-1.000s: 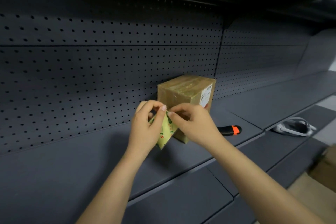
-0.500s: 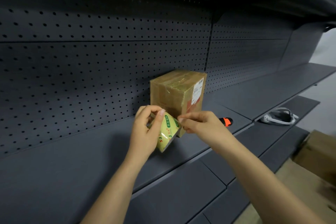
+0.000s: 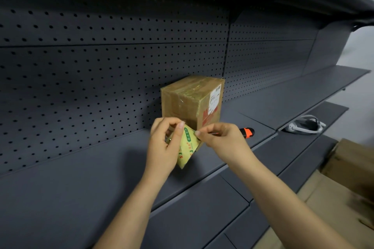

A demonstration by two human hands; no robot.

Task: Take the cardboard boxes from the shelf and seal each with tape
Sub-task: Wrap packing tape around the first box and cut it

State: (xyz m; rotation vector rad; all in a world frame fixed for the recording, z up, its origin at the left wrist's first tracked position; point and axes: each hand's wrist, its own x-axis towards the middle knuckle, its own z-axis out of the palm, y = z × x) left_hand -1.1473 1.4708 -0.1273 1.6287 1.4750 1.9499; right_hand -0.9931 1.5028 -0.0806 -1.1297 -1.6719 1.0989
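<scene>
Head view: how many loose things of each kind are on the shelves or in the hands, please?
Cardboard box: 1
Tape roll: 1
Black and orange cutter: 1
White headset: 1
Total: 4
</scene>
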